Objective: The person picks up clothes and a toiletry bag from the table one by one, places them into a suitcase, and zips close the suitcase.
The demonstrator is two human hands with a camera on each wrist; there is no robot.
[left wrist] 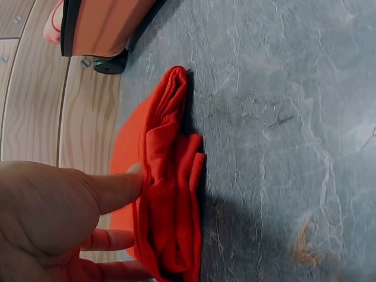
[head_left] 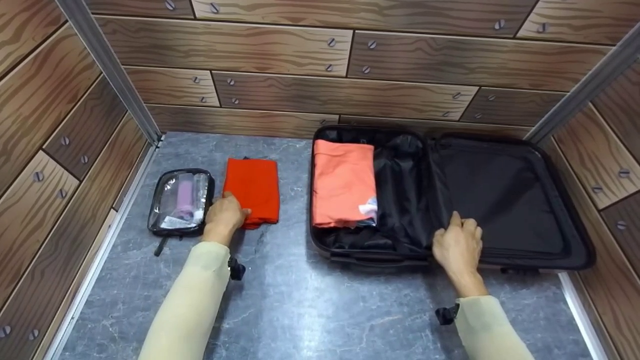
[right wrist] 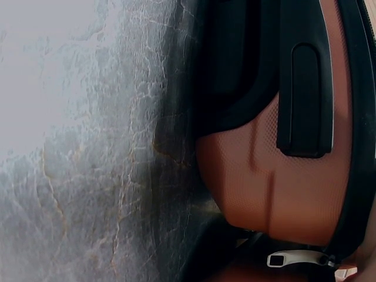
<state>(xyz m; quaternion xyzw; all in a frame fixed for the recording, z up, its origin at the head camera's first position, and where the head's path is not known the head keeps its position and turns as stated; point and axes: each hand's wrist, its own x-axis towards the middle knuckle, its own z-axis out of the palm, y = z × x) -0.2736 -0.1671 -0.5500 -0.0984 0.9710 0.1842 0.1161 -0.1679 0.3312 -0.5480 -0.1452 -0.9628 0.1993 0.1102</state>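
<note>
At the far left, a clear, black-edged pouch (head_left: 172, 232) lies on the grey marbled surface (head_left: 280, 310); a lilac cylinder (head_left: 185, 196) shows inside. Immediately right of it is the left hand (head_left: 223, 214). Its grip is partly spread: I see the thumb touching the near edge of the folded red cloth (head_left: 255, 187) and the fingers at the cloth's left side, spaced from the thumb. The red cloth lies flat on the surface, between the pouch and the suitcase (head_left: 372, 259). The suitcase lies unfolded; its left half contains a folded salmon cloth (head_left: 342, 185) along the left wall. The right hand (head_left: 458, 247) is at the suitcase's near edge, where the halves meet. Its fingers bend downward; the tips are hidden, so I cannot tell whether this grip holds anything.
</note>
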